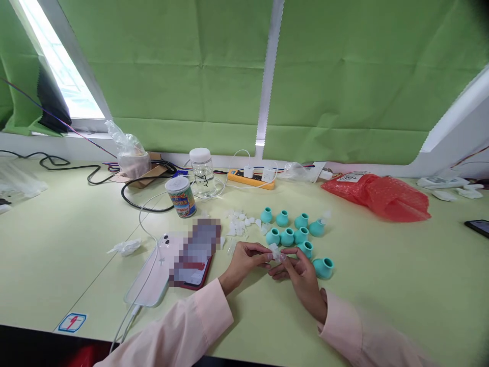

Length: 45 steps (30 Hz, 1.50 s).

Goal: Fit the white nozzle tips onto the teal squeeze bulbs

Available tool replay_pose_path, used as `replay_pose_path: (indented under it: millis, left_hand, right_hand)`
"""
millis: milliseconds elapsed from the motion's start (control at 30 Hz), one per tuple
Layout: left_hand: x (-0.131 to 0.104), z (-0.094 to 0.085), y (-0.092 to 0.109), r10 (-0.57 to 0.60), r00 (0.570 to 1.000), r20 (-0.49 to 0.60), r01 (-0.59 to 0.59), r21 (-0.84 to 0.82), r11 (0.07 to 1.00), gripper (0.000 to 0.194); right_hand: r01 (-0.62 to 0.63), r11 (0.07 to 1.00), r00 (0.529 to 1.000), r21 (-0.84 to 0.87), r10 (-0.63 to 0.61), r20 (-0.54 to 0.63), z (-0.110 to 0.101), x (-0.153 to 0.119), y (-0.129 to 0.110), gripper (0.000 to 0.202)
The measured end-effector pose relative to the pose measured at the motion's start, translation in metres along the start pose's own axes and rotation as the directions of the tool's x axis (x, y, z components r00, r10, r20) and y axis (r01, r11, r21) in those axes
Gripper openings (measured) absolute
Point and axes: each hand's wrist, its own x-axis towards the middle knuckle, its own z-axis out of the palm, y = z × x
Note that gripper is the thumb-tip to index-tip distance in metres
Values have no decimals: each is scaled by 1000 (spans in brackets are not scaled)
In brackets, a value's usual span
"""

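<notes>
Fingertip work at a pale yellow-green worktop (389, 285): a person in pale pink long sleeves (214, 312) holds a small, translucent white piece (274, 251) btwn both hands, just in front of the teal pots. Left hand (246, 262) — grip closed, thumb and finger pinching the piece fr. the left. Right hand (303, 278) — grip likewise pinched on it fr. the right, w/ the lower fingers stretched out beneath. The piece's exact shape is hard to tell, part-covered by fingertips.

Just beyond and beside the right hand stand or lean nine small, round-bellied teal pots w/ flared necks (287, 236), loosely grouped; the nearest (323, 268) tips its mouth toward the camera side. Left of the group, a scatter of small white, translucent bits (239, 224) lies on the worktop.

Near the left forearm: a dark-red-edged phone w/ part-pixelated screen (196, 257), overlapping a pale pinkish-white phone, back up (153, 270), a white cable (147, 280) running across it. Farther back: a multicoloured cylindrical can w/ pale lid (181, 199), a clear white-lidded jar (203, 176), an orange power strip (239, 177) and, at right, a red bubble-wrap bag (382, 199).
</notes>
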Motion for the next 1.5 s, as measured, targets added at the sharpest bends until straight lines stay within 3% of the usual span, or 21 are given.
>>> replay_pose_path:
  millis: [167, 300, 467, 667, 833, 1500]
  left_hand:
    - [1, -3, -3, -29, 999, 16, 29, -8, 1000, 28]
    - [2, -6, -6, -65, 997, 51, 66, -8, 998, 29]
    - [2, -5, -4, -73, 996, 59, 74, -12, 997, 29]
    - [0, 0, -5, -22, 999, -29, 24, 56, 998, 27]
    - [-1, -3, -5, 42, 997, 72, -46, 50, 998, 24]
    - [0, -4, -6, -47, 970, 237, 49, -5, 999, 36]
  right_hand:
    - [-9, 1000, 999, -9, 10, 46, 0, -1, -1, 53]
    - [-23, 1000, 997, -14, 24, 71, -1, -3, -1, 59]
    - [-11, 999, 998, -31, 13, 59, -1, -2, 1, 55]
    - [18, 997, 999, -78, -14, 48, -2, -1, 2, 48]
    - [48, 996, 998, -80, -44, 53, -1, -5, 0, 47]
    - [85, 992, 991, -96, -74, 113, -4, -14, -2, 42]
